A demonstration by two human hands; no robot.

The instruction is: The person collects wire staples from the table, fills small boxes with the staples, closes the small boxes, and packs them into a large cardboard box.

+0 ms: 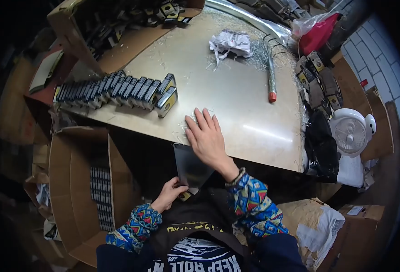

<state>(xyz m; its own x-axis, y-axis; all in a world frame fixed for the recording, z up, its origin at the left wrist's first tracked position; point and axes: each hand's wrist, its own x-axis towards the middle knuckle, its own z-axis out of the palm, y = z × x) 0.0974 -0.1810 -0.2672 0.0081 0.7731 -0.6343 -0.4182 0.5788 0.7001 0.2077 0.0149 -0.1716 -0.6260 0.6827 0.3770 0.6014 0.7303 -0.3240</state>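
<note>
My right hand lies palm down with fingers spread on the front edge of the table, among thin clear strips. Below the edge, my left hand pinches the lower corner of a dark translucent sheet or bag, near a small black and yellow item. The top of this sheet reaches the table edge beside my right hand. A long row of black and yellow boxed items stands on the table to the left of my right hand.
An open carton with stacked items is at the left. On the table lie crumpled paper and a red-tipped tube. A white fan stands at the right. Another carton of loose items sits at the back left.
</note>
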